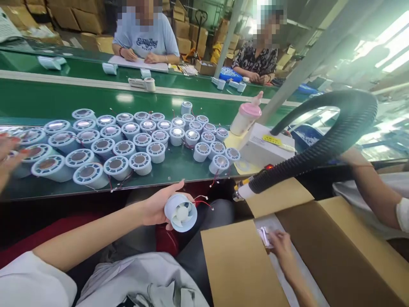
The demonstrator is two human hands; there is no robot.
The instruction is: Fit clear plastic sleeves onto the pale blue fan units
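My left hand (156, 208) is closed round a small white round fan (180, 212) held over my lap, its blades facing me and thin red wires (204, 202) trailing to the right. My right hand (278, 242) reaches down into an open cardboard box (243, 268), with its slightly blurred fingers curled on a small shiny piece (263, 236) at the bottom. Several more white round fans (140, 163) stand in rows on the green conveyor belt (41, 100) in front of me.
A black corrugated hose (335, 140) with a white nozzle (244, 192) hangs over the box beside a white machine (268, 147) and a pink-capped bottle (246, 117). A co-worker's hand (8, 155) reaches in at the left and another arm (370, 187) at the right. Two people sit across the belt.
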